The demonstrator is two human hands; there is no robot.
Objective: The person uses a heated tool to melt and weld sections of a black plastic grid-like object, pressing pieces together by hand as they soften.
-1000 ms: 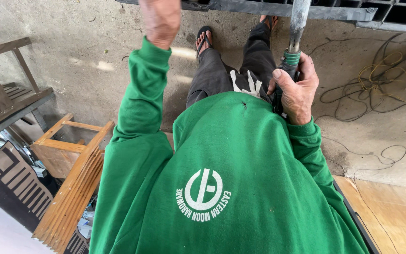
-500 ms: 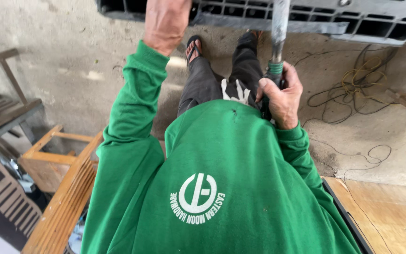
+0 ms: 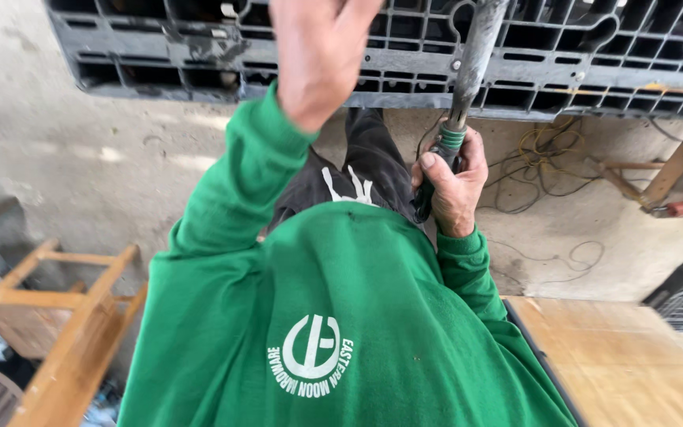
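Right hand (image 3: 452,186) in closed grip round tool handle (image 3: 442,158); left hand (image 3: 317,55) blurred, fingertips cropped, grip unclear.

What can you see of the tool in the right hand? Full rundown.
The tool is a long, grey, dusty shaft, metal by the look of it, with a green collar and a dark handle at its lower end. The right hand is wrapped around that handle, thumb up along it. The shaft runs up and slightly rightward to the black plastic grid pallet, where its tip leaves the frame. A dark cord seems to loop by the handle. What kind of tool it is cannot be told.
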